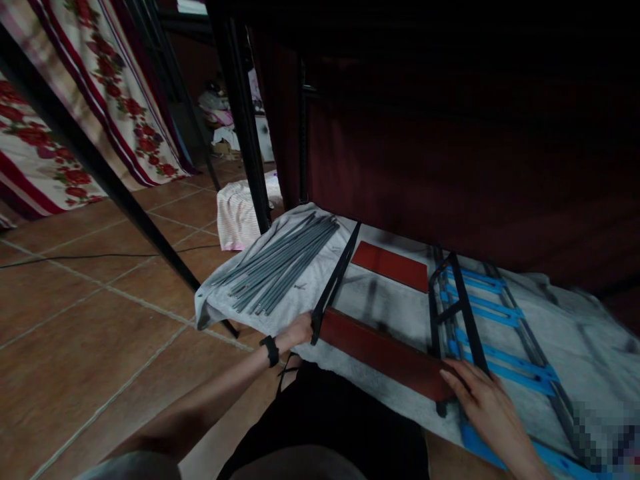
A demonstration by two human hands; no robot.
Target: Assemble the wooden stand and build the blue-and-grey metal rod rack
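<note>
My left hand [299,331], with a black band on its wrist, is closed around the near end of a black metal side frame [334,283]. A reddish-brown board [383,353] spans from that frame to a second black side frame [469,317] on the right. My right hand [483,400] grips the corner where the board meets the right frame, its thumb near the board's face and its fingertips partly hidden. Another reddish-brown board [390,265] lies flat farther back between the two frames. Several grey metal rods [287,263] lie in a bundle to the left.
A light grey cloth [370,300] covers the low surface. Blue slatted pieces with dark rails [520,367] lie on the right. Black posts [245,127] stand at the left, near a cloth-covered item [240,213]. A dark red curtain [425,173] hangs behind. Tiled floor [125,307] extends left.
</note>
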